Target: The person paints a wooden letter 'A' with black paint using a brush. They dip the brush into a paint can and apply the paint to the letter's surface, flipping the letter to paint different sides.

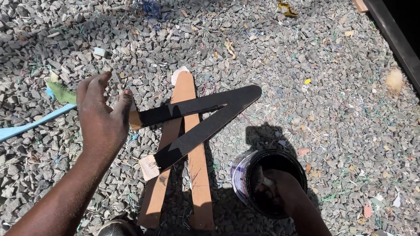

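**Black V-piece on gravel, one hand at its tip, the other in the paint can**

We see a V-shaped wooden piece (199,120) painted black over most of its length, with the two leg ends left bare and pale. Its rounded point faces upper right, and its legs spread toward the left. It lies across two unpainted planks (192,170), which rest on the gravel (332,109) and meet near the top.

Our left hand (100,116) hovers at the bare end of the upper leg, fingers spread apart and slightly curled, the thumb just beside that end; we cannot tell whether it touches. The piece stretches away to the right of this hand.

Our right hand (280,188) is sunk into a paint can (269,181) of black paint, just below and right of the lower leg. In the shadow we cannot tell how its fingers are set.

A blue strip (30,124) lies at the left edge.
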